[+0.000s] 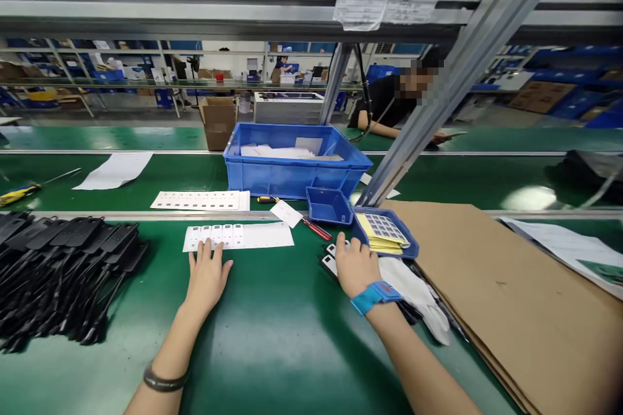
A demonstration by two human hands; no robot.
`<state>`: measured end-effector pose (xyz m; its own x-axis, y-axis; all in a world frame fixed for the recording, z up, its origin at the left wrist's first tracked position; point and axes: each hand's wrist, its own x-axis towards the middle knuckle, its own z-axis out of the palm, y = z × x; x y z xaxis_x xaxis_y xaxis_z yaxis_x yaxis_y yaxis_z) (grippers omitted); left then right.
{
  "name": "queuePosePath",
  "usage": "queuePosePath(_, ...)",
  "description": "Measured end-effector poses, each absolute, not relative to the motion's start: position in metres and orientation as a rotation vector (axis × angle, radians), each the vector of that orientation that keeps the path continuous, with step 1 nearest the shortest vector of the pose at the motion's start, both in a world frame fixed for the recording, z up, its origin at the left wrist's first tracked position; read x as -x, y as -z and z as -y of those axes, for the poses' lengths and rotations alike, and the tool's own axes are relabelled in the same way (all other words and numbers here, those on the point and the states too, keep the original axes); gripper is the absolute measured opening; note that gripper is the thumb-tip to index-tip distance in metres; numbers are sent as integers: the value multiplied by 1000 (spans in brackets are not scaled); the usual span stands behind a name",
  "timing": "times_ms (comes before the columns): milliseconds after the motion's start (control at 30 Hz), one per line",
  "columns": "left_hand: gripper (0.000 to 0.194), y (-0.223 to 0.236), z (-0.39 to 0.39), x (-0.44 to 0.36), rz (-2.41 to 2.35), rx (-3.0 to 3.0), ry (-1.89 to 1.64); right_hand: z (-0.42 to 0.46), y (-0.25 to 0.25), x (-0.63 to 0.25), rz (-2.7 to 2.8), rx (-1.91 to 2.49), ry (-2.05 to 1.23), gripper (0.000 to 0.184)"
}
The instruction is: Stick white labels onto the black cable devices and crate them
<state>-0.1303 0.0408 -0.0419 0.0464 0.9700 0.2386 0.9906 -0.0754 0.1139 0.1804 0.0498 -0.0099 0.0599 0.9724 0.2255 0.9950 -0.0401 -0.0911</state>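
My left hand (207, 277) is open, its fingertips resting on the lower edge of a white label sheet (267, 236). The printed labels on that sheet sit at its left end. My right hand (357, 267) curls over black flat devices with white labels (329, 264), gripping one at the pile; its thumb side is partly hidden. At the far left lies a heap of black flat devices with cables (73, 253). Just beyond my right hand, a small blue tray (413, 248) holds yellow-backed label sheets (384, 232).
Behind the sheet stand a large blue bin (292, 175) with papers and a small blue bin (329, 206). A red screwdriver (317, 229) and a white glove (413, 292) lie nearby. Cardboard (511, 292) covers the right side. A metal post (438, 97) slants upward; a person (384, 100) leans beyond.
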Motion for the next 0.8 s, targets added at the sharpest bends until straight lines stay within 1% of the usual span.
queuePosePath(133, 42, 46, -35, 125, 2102, 2177, 327, -84, 13, -127, 2239, 1729, -21, 39)
queuePosePath(200, 42, 47, -33, 123, 2100, 2167, 306, -105, 19, -90, 2311, 1527, -122, 30)
queuePosePath(267, 42, 47, -31, 123, 2095, 2161, 292, -124, 26, -57, 2300, 1419, -178, 23)
queuePosePath(400, 42, 47, -29, 123, 2099, 2142, 283, -143, 41, -25, 2185, 1334, -241, 25)
queuePosePath(500, 39, 47, -27, 119, 2113, 2117, 287, -135, 43, -28, 2104, 1216, -293, 13)
queuePosePath(533, 38, 47, -26, 118, 2117, 2108, 290, -128, 41, -33, 2074, 1173, -308, 12)
queuePosePath(667, 37, 37, -29, 129, 2145, 2024, 320, -87, 23, -63, 1905, 1040, -384, 14)
queuePosePath(800, 45, 20, -31, 165, 2316, 1612, 402, -43, 11, -99, 1713, 984, -536, 11)
